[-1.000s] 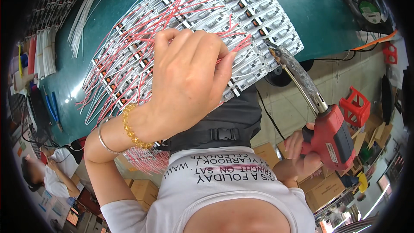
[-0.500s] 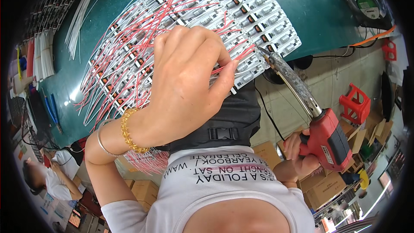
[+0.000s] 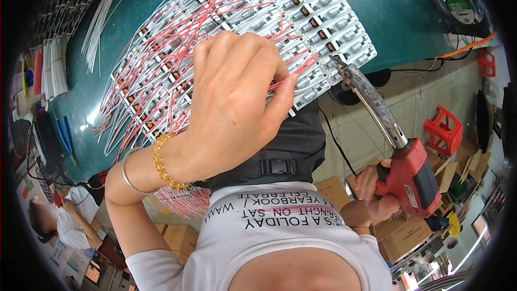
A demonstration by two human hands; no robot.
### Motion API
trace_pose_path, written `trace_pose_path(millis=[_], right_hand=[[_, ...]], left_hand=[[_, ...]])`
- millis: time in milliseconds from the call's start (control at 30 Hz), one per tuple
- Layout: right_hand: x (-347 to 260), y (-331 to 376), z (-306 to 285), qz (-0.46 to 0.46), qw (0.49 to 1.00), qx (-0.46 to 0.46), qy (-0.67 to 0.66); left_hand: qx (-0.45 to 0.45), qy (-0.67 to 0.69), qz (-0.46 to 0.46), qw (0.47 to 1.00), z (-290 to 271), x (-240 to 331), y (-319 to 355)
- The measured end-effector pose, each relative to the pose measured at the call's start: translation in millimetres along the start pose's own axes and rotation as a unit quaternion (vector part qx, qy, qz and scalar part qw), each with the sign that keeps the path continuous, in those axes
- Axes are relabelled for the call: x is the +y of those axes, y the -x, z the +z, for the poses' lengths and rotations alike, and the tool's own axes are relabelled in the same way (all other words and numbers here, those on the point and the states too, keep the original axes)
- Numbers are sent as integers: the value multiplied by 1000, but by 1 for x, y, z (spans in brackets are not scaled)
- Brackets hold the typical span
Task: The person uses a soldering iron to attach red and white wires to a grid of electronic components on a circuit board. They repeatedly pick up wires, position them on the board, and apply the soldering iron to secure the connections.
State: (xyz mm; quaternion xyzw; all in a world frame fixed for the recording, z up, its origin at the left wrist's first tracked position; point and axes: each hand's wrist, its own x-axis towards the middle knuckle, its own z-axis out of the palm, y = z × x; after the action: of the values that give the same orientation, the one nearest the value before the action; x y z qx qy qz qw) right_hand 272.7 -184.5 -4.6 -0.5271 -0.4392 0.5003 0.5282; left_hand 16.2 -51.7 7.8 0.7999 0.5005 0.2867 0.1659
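A large panel of white circuit boards [image 3: 344, 24], set with rows of small components, lies on the green table. Many thin red and white wires fan out over its left part. My left hand [image 3: 234, 97] is above the panel, thumb and index finger pinched on red wires [image 3: 306, 64] whose ends point right toward the boards. My right hand [image 3: 374, 191] grips the red-and-black handle of a soldering gun [image 3: 412, 180]. Its dark tip is over the panel's right side, a little past the wire ends; whether it touches a board I cannot tell.
Bundled white wires [image 3: 99, 27] and a blue-handled tool [image 3: 65, 134] lie on the green table [image 3: 398, 13] at left. A black fan [image 3: 458, 8] sits at the far right. Beyond the edge are a red stool [image 3: 444, 129] and cardboard boxes [image 3: 406, 237]. Another person [image 3: 75, 215] sits at lower left.
The soldering gun's tip has shifted slightly right and away from me, off the ends of the red wires. My left hand has barely moved and still pinches the wires.
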Motion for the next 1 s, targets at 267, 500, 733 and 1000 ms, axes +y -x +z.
trace_pose_path(millis=[267,500,733,1000], right_hand=[[-8,-1,9,42,997,56,25],[1,8,-5,4,999,13,-53],[2,13,-11,-3,1000,-12,-27],[27,20,-42,-39,990,-103,-90]], left_hand=[[1,-2,3,1000,1,0,0],[23,53,20,998,-16,4,-1],[-12,47,-2,999,3,9,1],[-10,41,8,999,2,9,1]])
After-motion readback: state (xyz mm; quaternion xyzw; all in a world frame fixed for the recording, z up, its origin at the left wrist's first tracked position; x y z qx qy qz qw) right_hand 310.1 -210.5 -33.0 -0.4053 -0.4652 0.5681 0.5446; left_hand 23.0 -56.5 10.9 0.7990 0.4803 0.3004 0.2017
